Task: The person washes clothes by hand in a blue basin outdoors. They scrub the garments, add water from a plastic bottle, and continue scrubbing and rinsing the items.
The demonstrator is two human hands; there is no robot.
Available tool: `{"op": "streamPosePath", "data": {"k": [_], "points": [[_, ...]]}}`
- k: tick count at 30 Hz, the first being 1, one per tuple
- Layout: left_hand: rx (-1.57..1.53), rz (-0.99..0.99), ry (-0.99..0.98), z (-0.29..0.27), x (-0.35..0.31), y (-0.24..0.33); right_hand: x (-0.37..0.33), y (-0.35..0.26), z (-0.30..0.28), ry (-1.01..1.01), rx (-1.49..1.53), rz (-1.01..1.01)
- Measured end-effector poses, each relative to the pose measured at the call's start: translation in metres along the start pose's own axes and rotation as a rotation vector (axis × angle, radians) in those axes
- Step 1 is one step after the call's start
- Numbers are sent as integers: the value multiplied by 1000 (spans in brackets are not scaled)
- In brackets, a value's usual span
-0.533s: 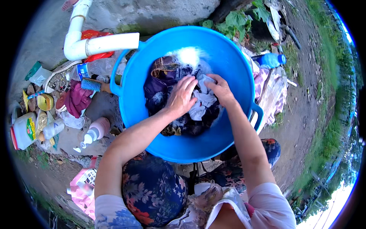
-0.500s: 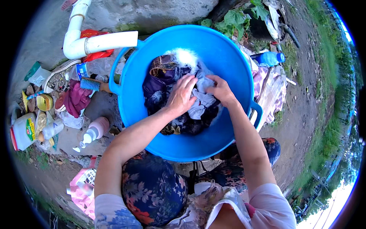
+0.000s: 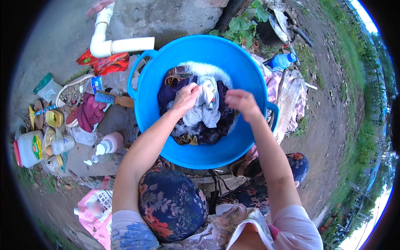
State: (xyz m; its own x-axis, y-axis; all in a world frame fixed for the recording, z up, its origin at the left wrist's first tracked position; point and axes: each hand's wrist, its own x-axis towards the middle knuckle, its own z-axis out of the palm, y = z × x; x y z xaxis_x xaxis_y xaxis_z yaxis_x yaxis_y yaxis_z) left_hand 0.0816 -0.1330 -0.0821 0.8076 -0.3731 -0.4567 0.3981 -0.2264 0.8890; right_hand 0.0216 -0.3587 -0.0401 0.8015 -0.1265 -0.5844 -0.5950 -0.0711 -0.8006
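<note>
A large blue tub (image 3: pixel 200 160) with side handles stands in front of me. In it, dark wet clothes (image 3: pixel 166 91) lie in soapy foam (image 3: pixel 214 71). On top of them is a light grey-white garment (image 3: pixel 204 114) with a small coloured print. My left hand (image 3: pixel 186 99) is closed at the garment's left edge, pinching its cloth. To the right of the garment, my right hand (image 3: pixel 243 104) hovers over the dark clothes, apart from the light one. Its fingers are curled and smeared by motion.
A wooden-handled scrub brush (image 3: pixel 106 98), a pump bottle (image 3: pixel 109 143) and a white jug (image 3: pixel 29 148) are at the left. A white pipe (image 3: pixel 129 44) reaches toward the tub's rim. On the right are a blue-capped bottle (image 3: pixel 281 61) and a plank (image 3: pixel 287 98) over pinkish cloth.
The light garment has been spread out longer, its print now showing. My left hand has closed on its edge, and my right hand has come off it. The view has shifted slightly.
</note>
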Motion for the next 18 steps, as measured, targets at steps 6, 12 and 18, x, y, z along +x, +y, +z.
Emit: {"op": "streamPosePath", "data": {"k": [6,12,18], "points": [[-582,152,-122,-11,-26,28,-12,14,77,222,-758,-537],[-391,393,193,-47,-39,54,-50,-64,50,303,-543,-743],[-264,583,276,-57,-19,49,-91,-166,40,48,-254,-810]]}}
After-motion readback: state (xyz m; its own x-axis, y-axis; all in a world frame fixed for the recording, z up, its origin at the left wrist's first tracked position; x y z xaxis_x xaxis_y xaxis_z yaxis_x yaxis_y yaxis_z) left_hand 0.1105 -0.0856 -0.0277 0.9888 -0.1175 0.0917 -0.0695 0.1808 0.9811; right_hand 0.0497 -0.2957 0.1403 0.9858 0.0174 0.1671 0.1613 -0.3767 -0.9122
